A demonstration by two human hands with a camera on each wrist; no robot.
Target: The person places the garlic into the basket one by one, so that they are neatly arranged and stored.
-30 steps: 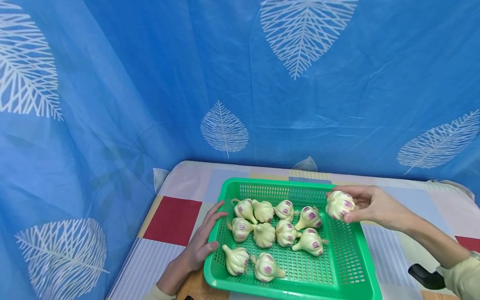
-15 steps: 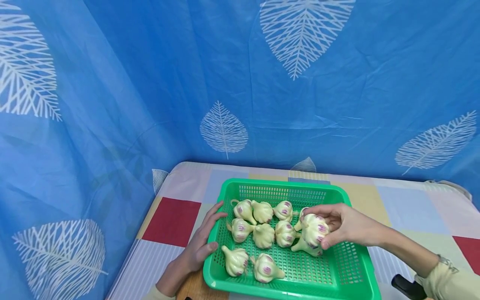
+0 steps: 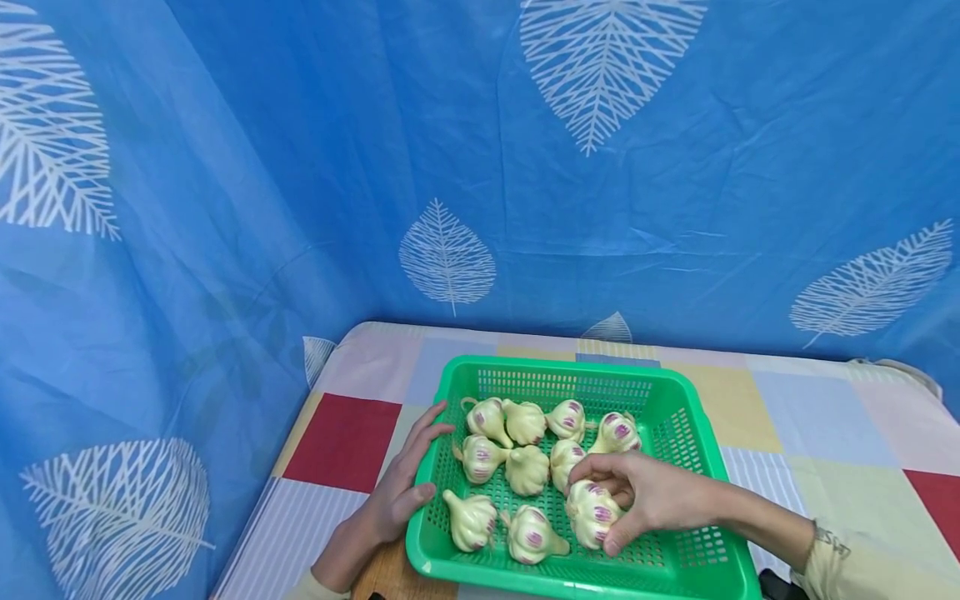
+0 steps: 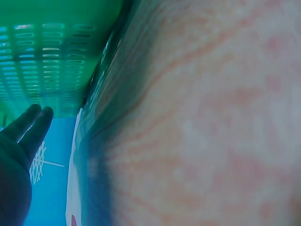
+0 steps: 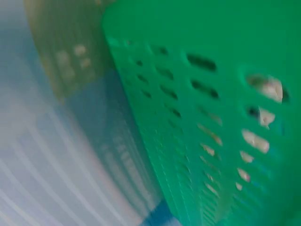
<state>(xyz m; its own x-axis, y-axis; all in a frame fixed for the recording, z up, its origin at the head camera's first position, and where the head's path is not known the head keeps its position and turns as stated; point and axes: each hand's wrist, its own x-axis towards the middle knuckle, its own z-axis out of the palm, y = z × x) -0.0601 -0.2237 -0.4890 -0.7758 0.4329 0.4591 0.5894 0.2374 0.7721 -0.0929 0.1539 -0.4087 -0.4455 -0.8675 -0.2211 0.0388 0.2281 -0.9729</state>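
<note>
Low in the front right part of a green plastic basket [image 3: 592, 592], my right hand [image 3: 652, 500] grips a garlic bulb [image 3: 592, 512] between thumb and fingers. Whether this bulb touches the basket floor cannot be told. Several other garlic bulbs [image 3: 527, 472] lie in loose rows to its left and behind it; one near the right hand is hidden by it. My left hand [image 3: 401, 483] rests against the basket's left rim with fingers straight. The left wrist view shows two of its fingers [image 4: 35, 132] by the slotted wall. The right wrist view shows only the basket's outer side [image 5: 188, 117], blurred.
Beneath the basket is a table with a patchwork cloth [image 3: 345, 442]. A blue curtain [image 3: 562, 250] with white leaf prints hangs behind and to the left. Bare wood [image 3: 405, 575] shows near the left forearm. A black object [image 3: 780, 586] sits by the right sleeve.
My right hand has carried the garlic bulb from above the basket's right rim leftward and down into its front part. The left hand stays at the rim.
</note>
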